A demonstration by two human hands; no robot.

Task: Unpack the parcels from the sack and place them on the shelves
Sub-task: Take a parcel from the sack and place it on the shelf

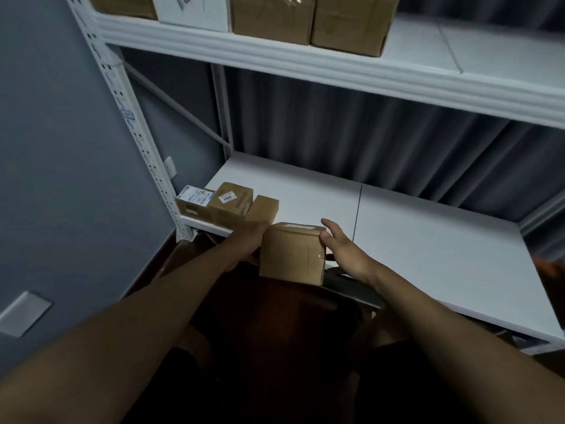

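I held a small brown taped cardboard parcel (292, 254) between both hands, just above the front edge of the white metal lower shelf (412, 237). My left hand (249, 240) pressed its left side, though most of those fingers were hidden behind the box, so I could not tell that grip. My right hand (342, 247) lay against its right side, fingers straight and apart. Just beyond my left hand three small cardboard boxes (229, 203) stood in a row on the shelf's left corner.
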